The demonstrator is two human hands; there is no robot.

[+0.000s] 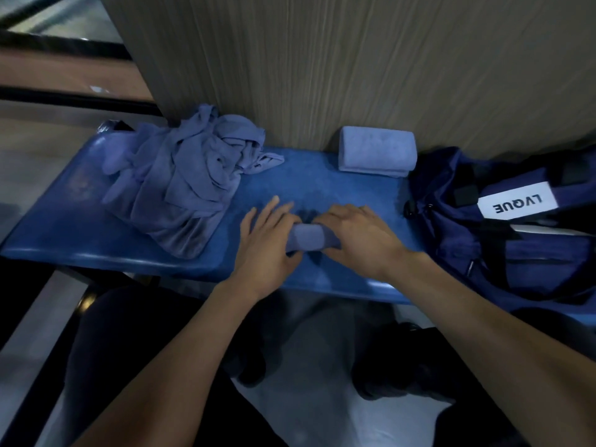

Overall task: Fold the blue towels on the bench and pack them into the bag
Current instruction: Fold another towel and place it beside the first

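1. The bench is a long blue seat running left to right in front of a wood-grain wall; every place below is given from this bench.
2. The bag sits on the bench's right end, dark navy with black straps and a white label reading LVQUE. Whether its top is open cannot be told from here.
3. The pile of unfolded blue towels lies crumpled on the bench's left half, heaped against the wall at the back and spilling toward the front edge.
4. The folded towel rests at the back of the bench, right of middle, touching the wall and just beside the bag.
5. The right hand lies palm down near the bench's front edge, right of middle, fingers spread and fairly straight, pressing on the right end of the small towel.
6. The left hand lies palm down just left of it, fingers extended forward, its thumb side against the small towel's left end.
7. The small towel is a narrow folded or rolled bundle on the bench's front middle, between the two hands and largely covered by them.
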